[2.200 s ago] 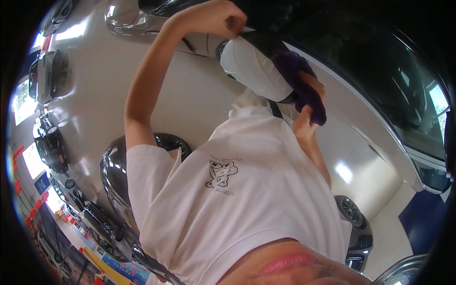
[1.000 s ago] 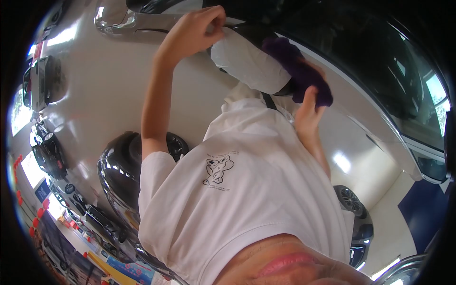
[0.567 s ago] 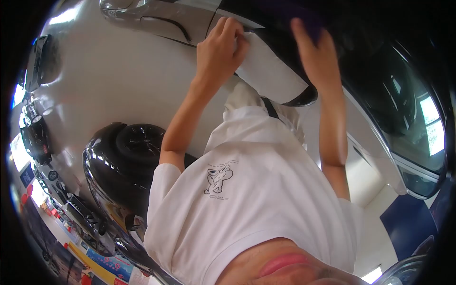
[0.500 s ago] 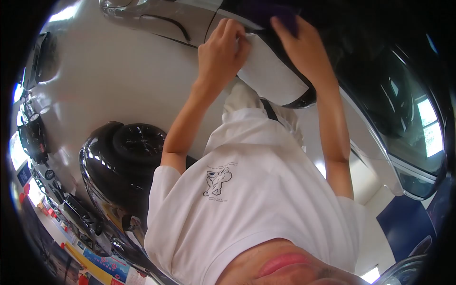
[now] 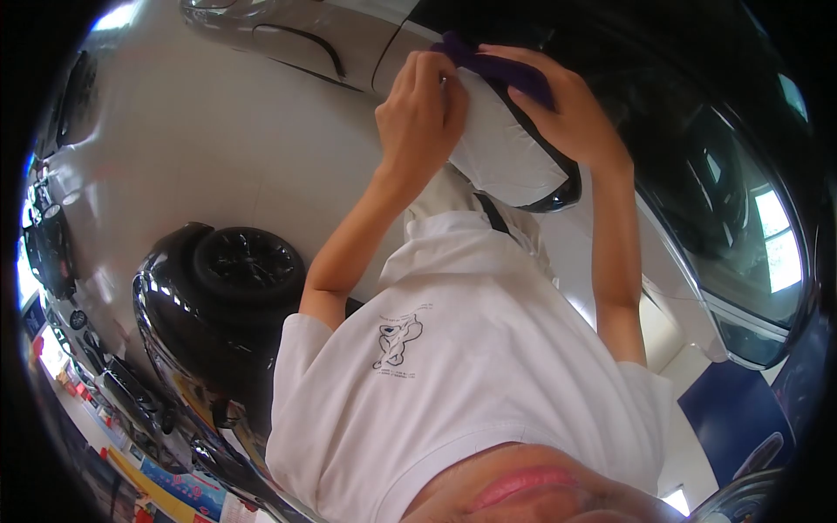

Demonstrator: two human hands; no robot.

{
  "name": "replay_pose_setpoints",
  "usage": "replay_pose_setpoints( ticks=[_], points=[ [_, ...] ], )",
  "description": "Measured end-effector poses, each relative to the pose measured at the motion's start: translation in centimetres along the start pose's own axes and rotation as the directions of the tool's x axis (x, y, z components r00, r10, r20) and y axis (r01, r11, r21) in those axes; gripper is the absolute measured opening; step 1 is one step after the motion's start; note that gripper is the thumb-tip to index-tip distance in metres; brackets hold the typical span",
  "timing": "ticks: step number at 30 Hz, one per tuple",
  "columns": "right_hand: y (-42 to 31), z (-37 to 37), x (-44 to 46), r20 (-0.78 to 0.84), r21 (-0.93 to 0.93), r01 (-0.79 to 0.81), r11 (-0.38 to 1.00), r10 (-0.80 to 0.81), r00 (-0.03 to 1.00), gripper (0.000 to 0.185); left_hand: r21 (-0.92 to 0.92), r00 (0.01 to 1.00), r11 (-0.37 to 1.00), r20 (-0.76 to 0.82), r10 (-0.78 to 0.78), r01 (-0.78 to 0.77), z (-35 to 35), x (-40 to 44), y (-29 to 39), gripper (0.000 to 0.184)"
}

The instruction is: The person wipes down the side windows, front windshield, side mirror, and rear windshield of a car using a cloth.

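Note:
My right hand [image 5: 571, 109] holds a dark purple cloth [image 5: 514, 71] between thumb and fingers. The cloth lies along the top of a car's side mirror [image 5: 568, 187], which has a black rim. The mirror's face [image 5: 506, 144] looks white and creased; I cannot tell whether this is a cover or a reflection. At the mirror's left end, my left hand [image 5: 420, 109] is closed with curled fingers, close to the cloth's far end. What those fingers hold, if anything, is hidden.
Dark car glass [image 5: 697, 166] is on the right. A silver-grey body panel with a door handle [image 5: 301, 48] is at the top left. A black tyre [image 5: 248, 261] shows at lower left. Parked cars [image 5: 131, 392] line the far left, and a blue panel [image 5: 737, 418] stands at lower right.
My right hand has brought the purple cloth left and down onto the mirror's top edge, closer to my left hand. My left hand has shifted slightly right and down, staying closed.

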State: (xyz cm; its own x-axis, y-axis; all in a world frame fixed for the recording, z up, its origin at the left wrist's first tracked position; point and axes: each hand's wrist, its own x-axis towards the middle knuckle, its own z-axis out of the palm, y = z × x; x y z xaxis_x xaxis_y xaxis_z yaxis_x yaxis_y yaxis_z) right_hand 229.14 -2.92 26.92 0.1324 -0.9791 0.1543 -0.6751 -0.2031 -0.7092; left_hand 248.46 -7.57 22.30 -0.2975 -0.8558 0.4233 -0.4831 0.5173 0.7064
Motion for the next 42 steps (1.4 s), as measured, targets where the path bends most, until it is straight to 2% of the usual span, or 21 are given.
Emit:
replay_pose_setpoints(
  ticks=[4, 7, 8, 11, 13, 14, 18, 20, 22, 23, 26, 27, 28, 30, 32, 34, 36, 37, 38, 40, 42],
  points=[
    [-1.8, -0.4, -1.9, -0.089, -0.045, -0.053, 0.998, 0.048, 0.995, 0.035, -0.047, 0.999, 0.998, 0.019, -0.029, 0.030, -0.5, -0.6, 0.7, 0.013],
    [-2.7, -0.5, -3.9, -0.206, 0.094, -0.096, 0.991, 0.114, 0.972, 0.036, -0.096, 0.998, 0.995, -0.051, 0.037, -0.042, 0.2, -1.0, 0.0, 0.018],
    [-3.1, -0.5, -5.1, -0.260, 0.128, -0.197, 0.972, 0.224, 0.939, 0.036, -0.093, 0.998, 0.995, -0.048, 0.038, -0.042, 0.2, -1.1, 0.2, 0.018],
    [-3.3, 0.5, -9.5, -0.421, 0.124, -0.409, 0.904, 0.421, 0.803, 0.038, -0.164, 0.999, 0.986, -0.037, 0.018, -0.024, 0.1, -1.1, 0.4, 0.022],
    [-3.1, 1.4, -13.0, -0.375, 0.372, -0.514, 0.773, 0.632, 0.679, 0.042, -0.168, 0.995, 0.983, -0.088, 0.054, -0.068, 0.4, -1.1, 0.1, 0.027],
    [-2.8, 3.2, -15.2, -0.457, 0.407, -0.646, 0.646, 0.756, 0.468, 0.048, -0.153, 0.994, 0.986, -0.089, 0.060, -0.073, 0.4, -1.1, 0.0, 0.027],
    [-4.5, 4.5, -17.1, -0.431, 0.518, -0.513, 0.685, 0.726, 0.536, 0.047, -0.125, 0.996, 0.989, -0.048, 0.070, -0.076, 0.4, -0.8, 0.0, 0.033],
    [-4.5, 5.7, -16.9, -0.475, 0.543, -0.495, 0.679, 0.734, 0.486, 0.046, -0.134, 0.993, 0.985, -0.047, 0.105, -0.110, 0.5, -0.7, -0.3, 0.035],
    [-3.6, 6.7, -17.2, -0.610, 0.409, -0.589, 0.696, 0.689, 0.391, 0.048, -0.114, 0.992, 0.985, -0.017, 0.128, -0.129, 0.7, -0.3, -0.8, 0.037],
    [-4.6, 6.6, -15.8, -0.541, 0.585, -0.508, 0.633, 0.770, 0.337, 0.052, -0.090, 0.987, 0.983, 0.014, 0.163, -0.161, 0.6, -0.2, -0.9, 0.040],
    [-3.1, 7.0, -16.4, -0.551, 0.662, -0.413, 0.626, 0.780, 0.299, 0.052, -0.138, 0.996, 0.986, -0.005, 0.090, -0.090, 0.4, -0.2, -0.7, 0.046],
    [-2.7, 7.3, -16.4, -0.567, 0.702, -0.362, 0.613, 0.789, 0.237, 0.053, -0.196, 0.998, 0.979, 0.017, 0.057, -0.052, 0.3, -0.5, -0.7, 0.045],
    [-2.4, 6.9, -16.7, -0.507, 0.762, -0.338, 0.553, 0.833, 0.221, 0.068, -0.180, 0.998, 0.982, 0.018, 0.058, -0.054, 0.6, -0.8, -1.2, 0.045],
    [-1.5, 6.9, -16.5, -0.472, 0.869, -0.056, 0.492, 0.856, 0.209, 0.069, -0.369, 0.995, 0.924, -0.062, 0.078, -0.096, 2.2, -1.2, -2.8, 0.040],
    [-2.0, 5.6, -16.1, -0.384, 0.922, 0.046, 0.384, 0.895, 0.228, 0.071, -0.413, 0.995, 0.906, -0.079, 0.067, -0.094, 3.1, -1.7, -3.3, 0.039],
    [-2.7, 5.0, -15.6, -0.372, 0.928, 0.049, 0.370, 0.904, 0.211, 0.075, -0.459, 0.984, 0.876, -0.157, 0.083, -0.147, 3.4, -1.6, -3.5, 0.040],
    [-3.1, 4.6, -15.7, -0.447, 0.894, 0.084, 0.440, 0.867, 0.218, 0.076, -0.474, 0.985, 0.871, -0.165, 0.054, -0.127, 3.0, -1.3, -2.5, 0.037],
    [-2.6, 5.3, -16.5, -0.486, 0.866, 0.040, 0.499, 0.820, 0.304, 0.079, -0.465, 0.985, 0.875, -0.161, 0.067, -0.136, 2.6, -1.1, -2.5, 0.039],
    [-2.9, 4.8, -15.9, -0.490, 0.864, 0.042, 0.502, 0.817, 0.304, 0.079, -0.458, 0.984, 0.877, -0.159, 0.083, -0.148, 2.5, -0.8, -2.5, 0.040],
    [-4.4, 3.6, -13.8, -0.495, 0.544, -0.070, 0.836, 0.388, 0.778, 0.069, -0.445, 0.981, 0.879, -0.157, 0.114, -0.173, 2.7, -0.6, -2.7, 0.040],
    [-4.4, 2.8, -13.0, -0.367, -0.024, -0.208, 0.978, 0.185, 0.911, 0.055, -0.435, 0.980, 0.881, -0.144, 0.134, -0.184, 2.5, -0.8, -2.8, 0.040]
  ],
)
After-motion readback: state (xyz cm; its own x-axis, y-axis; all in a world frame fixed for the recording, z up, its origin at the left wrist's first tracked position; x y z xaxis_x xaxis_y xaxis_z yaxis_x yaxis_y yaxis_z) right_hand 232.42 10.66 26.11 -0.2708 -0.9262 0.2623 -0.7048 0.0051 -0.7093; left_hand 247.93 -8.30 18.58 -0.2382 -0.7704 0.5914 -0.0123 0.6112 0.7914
